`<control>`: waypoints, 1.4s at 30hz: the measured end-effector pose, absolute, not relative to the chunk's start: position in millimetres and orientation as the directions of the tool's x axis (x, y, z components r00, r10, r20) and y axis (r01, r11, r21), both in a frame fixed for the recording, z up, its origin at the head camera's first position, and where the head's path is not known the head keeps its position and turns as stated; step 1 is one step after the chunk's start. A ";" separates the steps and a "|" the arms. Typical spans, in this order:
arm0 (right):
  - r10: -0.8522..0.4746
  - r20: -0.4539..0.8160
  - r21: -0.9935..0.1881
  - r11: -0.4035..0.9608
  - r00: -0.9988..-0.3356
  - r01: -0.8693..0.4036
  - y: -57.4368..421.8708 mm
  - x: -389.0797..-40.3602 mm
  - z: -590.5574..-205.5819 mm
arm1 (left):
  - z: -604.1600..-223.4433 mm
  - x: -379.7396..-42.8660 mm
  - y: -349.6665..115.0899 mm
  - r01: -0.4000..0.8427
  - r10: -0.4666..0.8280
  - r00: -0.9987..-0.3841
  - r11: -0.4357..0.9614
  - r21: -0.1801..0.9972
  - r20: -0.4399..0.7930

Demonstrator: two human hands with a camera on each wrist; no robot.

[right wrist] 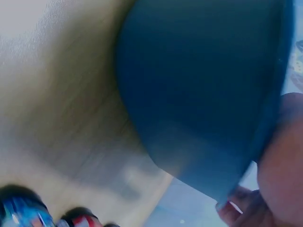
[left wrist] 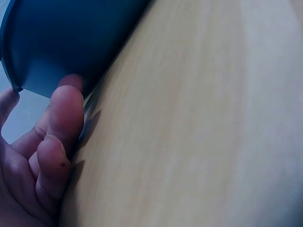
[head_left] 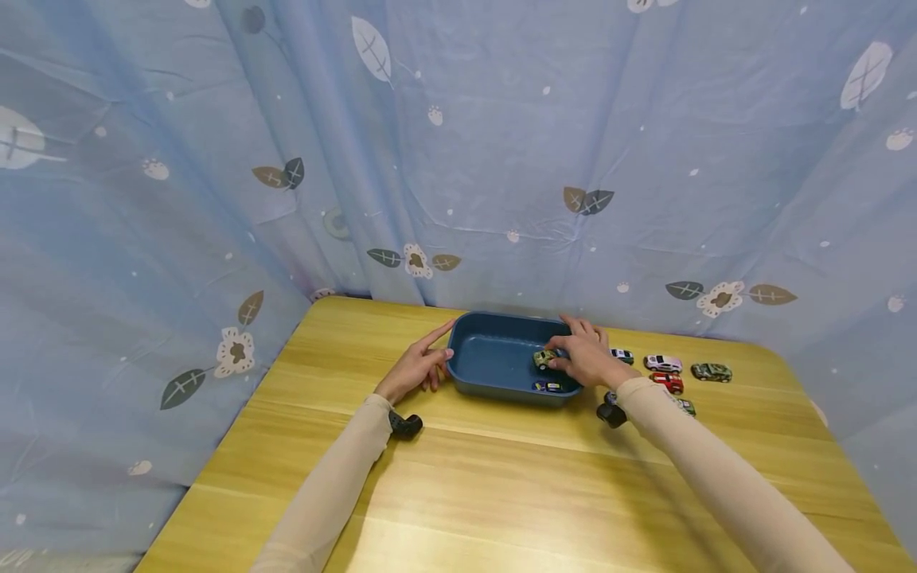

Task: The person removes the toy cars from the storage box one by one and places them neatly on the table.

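Observation:
A dark blue rectangular bin point(head_left: 494, 387) stands near the table's back edge. My right hand point(head_left: 583, 358) reaches over its right end and pinches a green camouflage toy car point(head_left: 543, 360) between thumb and finger, inside the bin. Other fingers of that hand lie over the bin's right rim. Below the held car, a dark toy car point(head_left: 548, 387) with purple and yellow marks lies in the bin. My left hand point(head_left: 419, 368) rests at the left end, index finger and thumb extended to the rim. In the left wrist view, its fingertips point(left wrist: 66, 111) are at the bin's outer wall.
Right of the bin on the wooden table point(head_left: 487, 493) stand several toy cars, among them a pale pink one point(head_left: 662, 364), a red one point(head_left: 668, 383) and a camouflage one point(head_left: 712, 372). A patterned blue curtain point(head_left: 487, 159) hangs close behind the table.

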State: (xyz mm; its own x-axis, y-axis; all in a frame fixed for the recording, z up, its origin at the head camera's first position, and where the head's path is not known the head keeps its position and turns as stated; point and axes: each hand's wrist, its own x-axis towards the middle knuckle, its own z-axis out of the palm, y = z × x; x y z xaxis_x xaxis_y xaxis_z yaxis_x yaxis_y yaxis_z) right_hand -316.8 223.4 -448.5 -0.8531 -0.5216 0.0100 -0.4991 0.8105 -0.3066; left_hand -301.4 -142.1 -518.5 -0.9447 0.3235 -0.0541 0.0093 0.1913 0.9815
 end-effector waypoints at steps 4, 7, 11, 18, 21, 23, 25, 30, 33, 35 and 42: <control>-0.531 0.068 -0.309 0.794 -0.845 -0.523 229.6 -318.5 -433.7 | -518.9 -300.7 -141.7 0.019 0.328 -0.944 0.195 0.981 -0.047; -0.530 0.109 -0.290 0.792 -0.841 -0.537 236.8 -322.7 -418.1 | -519.2 -300.4 -141.9 0.024 0.328 -0.944 0.198 0.980 -0.043; -0.531 0.150 -0.242 0.798 -0.834 -0.552 250.6 -326.6 -390.9 | -519.1 -300.2 -142.2 0.019 0.322 -0.946 0.194 0.981 -0.045; -0.532 0.163 -0.186 0.810 -0.831 -0.556 289.8 -322.7 -352.5 | -519.9 -300.1 -139.5 0.017 0.325 -0.944 0.191 0.981 -0.047; -0.536 0.156 -0.140 0.820 -0.830 -0.556 312.5 -319.4 -348.4 | -520.7 -300.3 -139.0 0.019 0.330 -0.943 0.195 0.981 -0.048; -0.533 0.152 -0.108 0.828 -0.832 -0.550 328.8 -318.0 -348.9 | -521.1 -300.5 -139.6 0.020 0.326 -0.944 0.199 0.980 -0.047; -0.534 0.153 -0.078 0.832 -0.832 -0.549 345.6 -317.4 -351.4 | -521.0 -300.9 -140.6 0.023 0.321 -0.946 0.204 0.979 -0.044; -0.519 0.139 -0.065 0.845 -0.844 -0.531 385.7 -315.6 -361.5 | -518.2 -300.4 -143.9 0.029 0.313 -0.949 0.211 0.977 -0.039; -0.490 0.099 -0.075 0.864 -0.866 -0.497 408.5 -312.6 -367.6 | -516.5 -299.3 -144.5 0.029 0.317 -0.947 0.214 0.976 -0.042; -0.468 0.074 -0.072 0.878 -0.881 -0.472 422.4 -310.0 -372.3 | -515.8 -298.6 -144.2 0.024 0.318 -0.947 0.216 0.976 -0.047; -0.479 0.124 0.012 0.877 -0.869 -0.481 458.2 -297.5 -393.8 | -516.0 -299.1 -142.6 0.015 0.313 -0.948 0.221 0.975 -0.057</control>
State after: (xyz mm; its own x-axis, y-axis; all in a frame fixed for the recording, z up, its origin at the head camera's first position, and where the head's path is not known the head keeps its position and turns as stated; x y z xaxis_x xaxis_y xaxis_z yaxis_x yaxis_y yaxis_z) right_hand -297.5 458.2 -393.8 -0.8693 -0.4786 0.1236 -0.4809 0.8767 0.0124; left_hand -299.1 -142.6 -516.0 -0.9480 0.3131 -0.0565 0.0148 0.2208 0.9752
